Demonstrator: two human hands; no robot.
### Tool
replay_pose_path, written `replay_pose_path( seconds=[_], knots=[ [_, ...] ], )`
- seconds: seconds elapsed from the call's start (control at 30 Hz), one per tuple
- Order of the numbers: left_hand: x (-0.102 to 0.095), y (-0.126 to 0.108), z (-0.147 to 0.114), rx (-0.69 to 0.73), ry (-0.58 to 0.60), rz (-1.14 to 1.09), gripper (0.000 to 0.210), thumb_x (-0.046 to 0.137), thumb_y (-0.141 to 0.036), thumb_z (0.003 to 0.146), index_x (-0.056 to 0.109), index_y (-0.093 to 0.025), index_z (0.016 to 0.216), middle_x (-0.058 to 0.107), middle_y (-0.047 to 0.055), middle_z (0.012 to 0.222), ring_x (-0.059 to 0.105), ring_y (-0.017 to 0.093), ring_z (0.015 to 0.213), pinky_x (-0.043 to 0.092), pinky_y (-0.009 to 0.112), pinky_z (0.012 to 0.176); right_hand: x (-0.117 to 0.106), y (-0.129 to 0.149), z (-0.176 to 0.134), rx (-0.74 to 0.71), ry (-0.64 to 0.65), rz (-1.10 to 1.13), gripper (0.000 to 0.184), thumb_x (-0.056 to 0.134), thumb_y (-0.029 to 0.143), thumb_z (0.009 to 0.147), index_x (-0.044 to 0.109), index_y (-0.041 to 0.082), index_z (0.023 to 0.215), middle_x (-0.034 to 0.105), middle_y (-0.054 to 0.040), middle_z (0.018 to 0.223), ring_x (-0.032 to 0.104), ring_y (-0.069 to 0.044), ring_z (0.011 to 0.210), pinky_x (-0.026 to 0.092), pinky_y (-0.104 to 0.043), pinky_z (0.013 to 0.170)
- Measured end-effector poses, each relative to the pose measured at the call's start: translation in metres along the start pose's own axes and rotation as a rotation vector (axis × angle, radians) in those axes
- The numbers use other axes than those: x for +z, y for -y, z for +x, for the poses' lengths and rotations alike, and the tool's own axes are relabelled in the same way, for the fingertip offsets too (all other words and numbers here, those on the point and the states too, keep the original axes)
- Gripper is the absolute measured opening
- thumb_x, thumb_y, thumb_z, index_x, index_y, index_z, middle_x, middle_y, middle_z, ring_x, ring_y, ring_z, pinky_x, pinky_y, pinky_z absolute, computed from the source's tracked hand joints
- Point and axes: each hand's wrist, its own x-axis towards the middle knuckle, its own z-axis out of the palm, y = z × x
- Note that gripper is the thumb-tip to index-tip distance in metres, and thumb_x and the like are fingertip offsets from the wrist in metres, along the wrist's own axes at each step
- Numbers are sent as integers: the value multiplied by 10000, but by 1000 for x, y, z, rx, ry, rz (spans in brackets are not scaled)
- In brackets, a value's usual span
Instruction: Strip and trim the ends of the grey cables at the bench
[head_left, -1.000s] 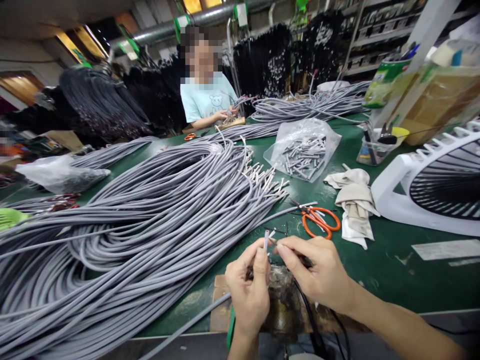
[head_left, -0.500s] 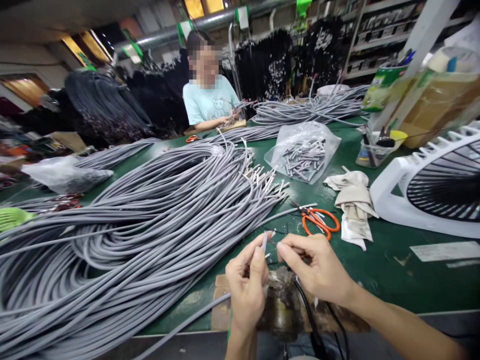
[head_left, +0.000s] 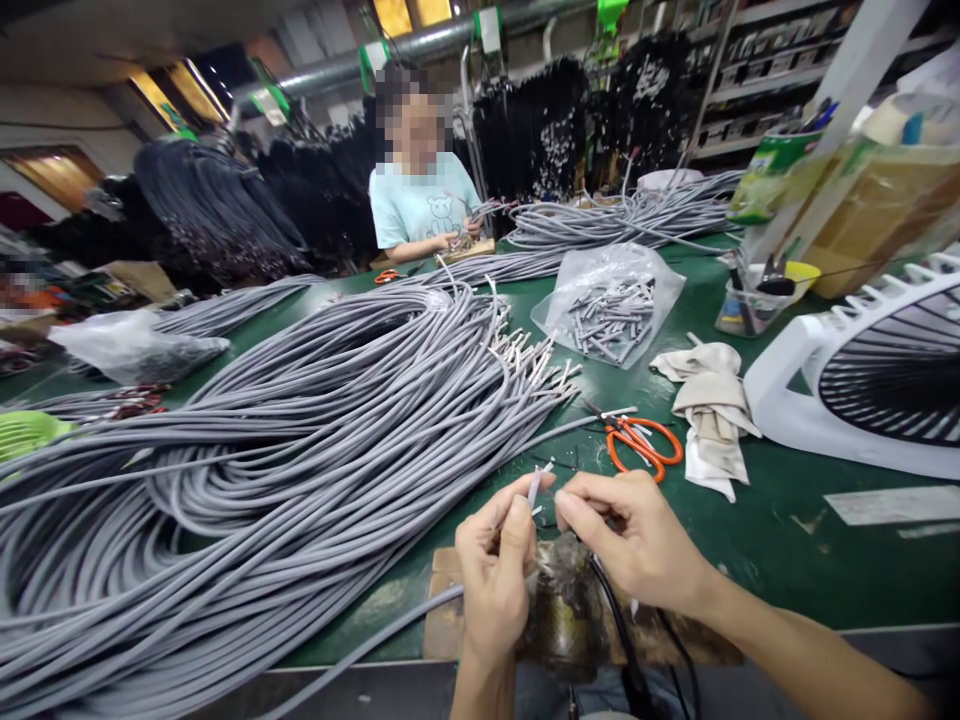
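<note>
My left hand [head_left: 495, 560] pinches the end of a grey cable [head_left: 534, 488] between thumb and forefinger, its white tip pointing up. The rest of that cable runs out below the hand to the lower left. Just to the right, my right hand [head_left: 630, 535] is closed in a pinch close to the cable end; what it holds, if anything, is too small to make out. Beneath both hands stands a worn metal device [head_left: 562, 600] on a wooden board [head_left: 446, 610]. Orange-handled scissors [head_left: 645, 445] lie beyond my right hand.
A big bundle of grey cables [head_left: 300, 430] covers the left of the green table [head_left: 787, 570]. Further back sits a clear bag [head_left: 615, 305] of cut pieces. A cloth [head_left: 712, 410] and a white fan [head_left: 795, 400] are on the right. Opposite, a person [head_left: 424, 205] handles cables.
Both hands stay almost in place, with the cable end still in my left fingers. The whole view has shifted very slightly. The person opposite has moved one hand a little.
</note>
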Motion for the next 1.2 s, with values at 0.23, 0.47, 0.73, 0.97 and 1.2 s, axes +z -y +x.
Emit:
replay_pose_path(
  seconds=[0.23,0.47,0.73,0.97,1.2],
  knots=[
    [6,-2,0,130,-72,243,290,527,-328,825,690,-158,993,703,79,779,643,184,691,514,270,639,3,-1,-1,40,-51,-12,315,394,295,885,482,160,614,316,60,470,278,-56,407,231,-200,396],
    [22,-5,-1,135,-74,213,300,517,-317,827,695,-124,973,707,95,926,653,228,882,519,306,794,19,-4,-2,-242,-406,-477,211,403,162,870,540,172,711,563,8,560,473,-73,441,336,-201,497],
    [13,-8,-2,57,46,236,329,534,-367,813,697,-141,988,601,30,478,614,194,576,501,279,584,-41,-11,14,-115,-507,-361,160,449,251,876,587,182,834,577,-7,661,478,-96,504,353,-219,485],
    [9,-5,4,26,74,249,325,527,-373,824,705,-128,942,519,-14,470,404,79,399,370,204,459,-35,-14,8,-517,-181,-449,148,532,144,827,654,185,902,627,10,619,506,-86,521,347,-221,525],
    [9,-4,5,227,104,617,198,555,-269,809,707,-141,799,645,40,663,554,125,566,405,209,541,-34,-15,5,-364,-93,-529,142,467,136,826,606,149,797,616,-25,686,526,-115,610,355,-237,596]
  ],
)
